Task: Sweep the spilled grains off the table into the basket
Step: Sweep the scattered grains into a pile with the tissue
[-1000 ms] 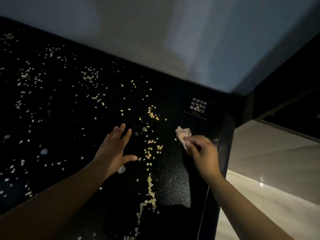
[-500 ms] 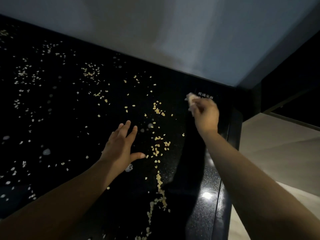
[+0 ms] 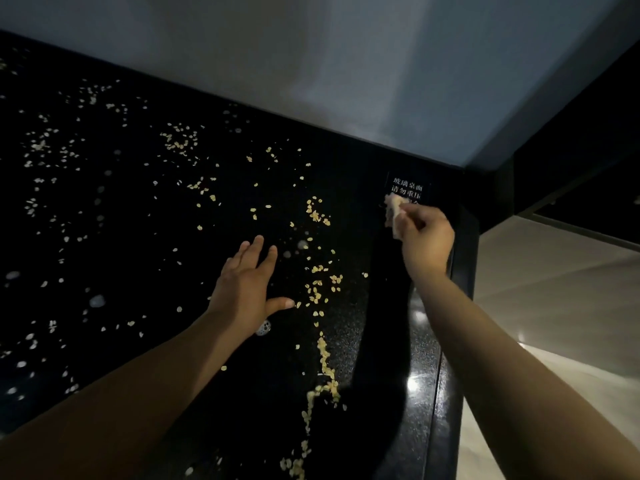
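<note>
Wiping: right grip (image 3: 427,237) pinching pale wad (image 3: 393,206) at table (image 3: 377,323) corner, left grip (image 3: 246,289) spread flat; adv. long overlapping strokes herding grains (image 3: 323,358) to one edge, basket unseen.

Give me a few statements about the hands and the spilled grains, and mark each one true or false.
1. The right hand pinches a crumpled wipe. True.
2. The left hand grips a brush. False: its fingers are straight and hold nothing.
3. A line of grains lies on the black table between the two arms. True.
4. A basket stands on the table. False: no basket is in view.
5. The wipe sits at the table's near edge. False: it is at the far right corner, against the white-lettered label.
</note>
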`<state>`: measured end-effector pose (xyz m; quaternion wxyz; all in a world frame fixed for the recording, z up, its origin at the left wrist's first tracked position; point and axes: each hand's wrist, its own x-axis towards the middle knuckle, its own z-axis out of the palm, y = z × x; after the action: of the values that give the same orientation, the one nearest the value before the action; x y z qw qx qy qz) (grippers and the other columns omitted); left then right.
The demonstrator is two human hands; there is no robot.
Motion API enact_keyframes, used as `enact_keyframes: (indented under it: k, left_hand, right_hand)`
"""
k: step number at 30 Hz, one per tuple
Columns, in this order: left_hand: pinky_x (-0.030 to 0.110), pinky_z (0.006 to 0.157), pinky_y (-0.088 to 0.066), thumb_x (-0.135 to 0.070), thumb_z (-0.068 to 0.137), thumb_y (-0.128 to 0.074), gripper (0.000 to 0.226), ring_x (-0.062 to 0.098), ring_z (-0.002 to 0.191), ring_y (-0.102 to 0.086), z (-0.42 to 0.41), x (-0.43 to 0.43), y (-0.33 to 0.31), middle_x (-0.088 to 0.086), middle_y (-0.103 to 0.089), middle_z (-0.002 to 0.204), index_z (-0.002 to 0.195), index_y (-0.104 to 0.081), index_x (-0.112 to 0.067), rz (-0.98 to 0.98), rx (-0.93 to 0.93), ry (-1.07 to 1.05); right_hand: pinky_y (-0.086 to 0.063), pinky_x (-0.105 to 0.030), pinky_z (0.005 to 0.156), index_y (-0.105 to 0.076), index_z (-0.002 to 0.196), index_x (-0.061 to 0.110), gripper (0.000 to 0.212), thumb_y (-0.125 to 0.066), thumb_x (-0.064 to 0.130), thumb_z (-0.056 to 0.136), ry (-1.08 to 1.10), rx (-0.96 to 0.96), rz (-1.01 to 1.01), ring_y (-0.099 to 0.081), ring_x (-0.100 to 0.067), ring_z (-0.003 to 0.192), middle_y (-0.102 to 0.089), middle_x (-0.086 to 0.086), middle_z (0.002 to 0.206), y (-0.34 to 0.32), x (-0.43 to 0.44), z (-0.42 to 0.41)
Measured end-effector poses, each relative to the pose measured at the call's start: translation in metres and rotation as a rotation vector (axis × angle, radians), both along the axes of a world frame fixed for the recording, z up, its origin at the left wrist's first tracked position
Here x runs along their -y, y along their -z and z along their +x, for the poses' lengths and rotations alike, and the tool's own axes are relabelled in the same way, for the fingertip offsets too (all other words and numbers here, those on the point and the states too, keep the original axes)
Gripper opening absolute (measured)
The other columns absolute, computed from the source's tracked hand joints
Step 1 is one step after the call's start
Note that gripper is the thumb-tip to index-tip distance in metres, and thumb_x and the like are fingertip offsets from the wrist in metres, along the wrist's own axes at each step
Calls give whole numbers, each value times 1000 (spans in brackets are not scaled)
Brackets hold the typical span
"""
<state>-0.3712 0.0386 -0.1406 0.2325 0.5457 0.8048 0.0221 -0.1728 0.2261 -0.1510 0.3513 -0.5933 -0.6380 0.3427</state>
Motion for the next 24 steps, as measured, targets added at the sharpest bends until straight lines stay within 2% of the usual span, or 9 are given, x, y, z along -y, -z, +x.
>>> enact_keyframes:
  k: [2,4,8,10,13,16,19,22,24]
  left_hand:
    - [42,120,-7,-55,82,-59,94,25,146,6,0,0,1,7,6,160,152,-9,-18,5,3,1]
    - [42,120,-6,-55,82,-59,94,25,146,7,-1,1,3,7,6,159,152,-9,-18,10,3,6]
    - [41,120,-7,-57,83,-57,94,25,146,7,-2,1,3,7,8,159,152,-6,-18,-2,-14,15]
    - [41,120,-8,-58,83,-56,94,25,146,6,-2,0,3,8,7,159,152,-7,-18,0,-29,21]
    - [41,120,-8,-58,83,-56,93,25,146,5,-1,1,3,8,6,159,152,-7,-18,0,-38,23]
    - [42,120,-8,-58,83,-57,93,26,146,5,-2,1,3,9,5,159,152,-9,-18,7,-34,27]
    - [42,120,-7,-59,83,-56,94,26,146,6,-2,1,3,8,6,159,152,-8,-18,-5,-34,25]
    - [41,119,-5,-57,83,-57,94,25,146,7,-2,1,4,8,7,159,152,-7,-18,-4,-19,17]
    - [41,120,-6,-57,83,-58,94,26,146,6,-2,1,4,8,6,159,152,-8,-18,2,-19,18]
  right_hand:
    - [-47,-27,91,-70,109,14,21,-62,13,90,34,63,-34,-59,-19,104,-63,-2,109,14,0,-7]
    - [-45,-30,90,-70,109,15,22,-61,11,90,-20,147,-6,-55,-22,106,-62,-3,112,21,19,-15]
    - [-38,-18,84,-73,104,20,20,-64,11,89,-374,120,-6,-51,-11,103,-61,10,107,17,88,-15]
    - [-42,-21,88,-74,102,22,21,-65,9,88,-426,50,-46,-53,-8,103,-62,14,103,13,107,-8]
    - [-51,-30,85,-74,99,24,21,-65,8,87,-287,-59,-88,-59,-8,97,-63,16,97,-3,101,5]
    - [-48,-23,81,-73,102,21,20,-66,10,88,-156,3,6,-60,-10,93,-62,11,97,-12,74,20]
    - [-42,-21,84,-73,106,14,22,-64,8,87,-36,112,51,-59,-20,99,-64,0,102,4,47,36]
    - [-33,-14,81,-71,110,13,23,-61,8,90,-20,227,74,-56,-25,103,-63,-6,107,20,47,34]
    - [-30,-8,78,-71,111,15,23,-61,10,91,-51,206,52,-52,-19,104,-60,-1,108,20,65,26]
